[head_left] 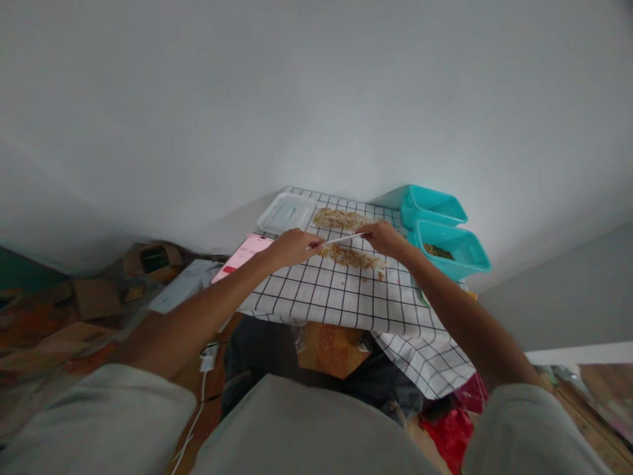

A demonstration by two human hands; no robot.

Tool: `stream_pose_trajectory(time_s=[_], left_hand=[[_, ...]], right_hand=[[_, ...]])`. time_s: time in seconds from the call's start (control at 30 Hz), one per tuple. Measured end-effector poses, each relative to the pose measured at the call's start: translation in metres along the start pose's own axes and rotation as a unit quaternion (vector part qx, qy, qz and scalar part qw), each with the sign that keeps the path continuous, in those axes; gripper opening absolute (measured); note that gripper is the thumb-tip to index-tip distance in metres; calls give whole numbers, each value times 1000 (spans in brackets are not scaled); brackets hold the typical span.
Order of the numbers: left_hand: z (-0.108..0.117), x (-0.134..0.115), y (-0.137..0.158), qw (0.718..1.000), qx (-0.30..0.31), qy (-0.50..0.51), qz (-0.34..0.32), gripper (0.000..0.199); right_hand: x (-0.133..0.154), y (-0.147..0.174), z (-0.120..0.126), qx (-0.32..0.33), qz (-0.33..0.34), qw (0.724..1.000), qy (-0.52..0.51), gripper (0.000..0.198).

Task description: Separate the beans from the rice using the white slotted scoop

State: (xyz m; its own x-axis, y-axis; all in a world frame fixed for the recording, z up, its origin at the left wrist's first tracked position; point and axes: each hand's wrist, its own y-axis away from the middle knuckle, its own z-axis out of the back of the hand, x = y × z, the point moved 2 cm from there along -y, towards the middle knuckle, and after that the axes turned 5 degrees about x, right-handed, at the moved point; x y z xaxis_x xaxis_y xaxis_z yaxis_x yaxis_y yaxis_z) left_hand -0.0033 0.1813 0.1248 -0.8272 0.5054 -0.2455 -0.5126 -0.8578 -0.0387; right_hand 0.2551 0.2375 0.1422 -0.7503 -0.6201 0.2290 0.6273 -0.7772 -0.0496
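Note:
My left hand point(295, 247) and my right hand point(383, 237) are raised over a small table. Between them stretches a thin white strip point(343, 238), its ends pinched in my fingers. Whether it is a stick or the edge of something flat, I cannot tell. Just below it lies a long patch of yellow-brown grains point(353, 258), with a few loose bits at its near right end. A second patch of grains point(341, 219) stretches behind the strip. Both patches look whitish at the edges, but any wrapping is too blurred to make out.
Two turquoise bins point(459, 254) stand at the table's right; the nearer one holds greenish-brown bits. A clear lid or tray point(287, 212) lies at the back left, with a pink-screened phone point(250, 249) before it. Checked cloth point(316, 290) covers the table against the wall.

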Motion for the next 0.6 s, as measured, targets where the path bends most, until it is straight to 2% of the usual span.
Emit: stream_pose_trajectory(time_s=[0.33, 0.6], left_hand=[[-1, -20, 1, 1000, 9, -11, -8, 38], [-2, -12, -2, 999, 13, -17, -32, 41]], right_hand=[[-2, 20, 2, 12, -35, 999, 11, 31], [12, 37, 2, 17, -61, 998, 16, 34]])
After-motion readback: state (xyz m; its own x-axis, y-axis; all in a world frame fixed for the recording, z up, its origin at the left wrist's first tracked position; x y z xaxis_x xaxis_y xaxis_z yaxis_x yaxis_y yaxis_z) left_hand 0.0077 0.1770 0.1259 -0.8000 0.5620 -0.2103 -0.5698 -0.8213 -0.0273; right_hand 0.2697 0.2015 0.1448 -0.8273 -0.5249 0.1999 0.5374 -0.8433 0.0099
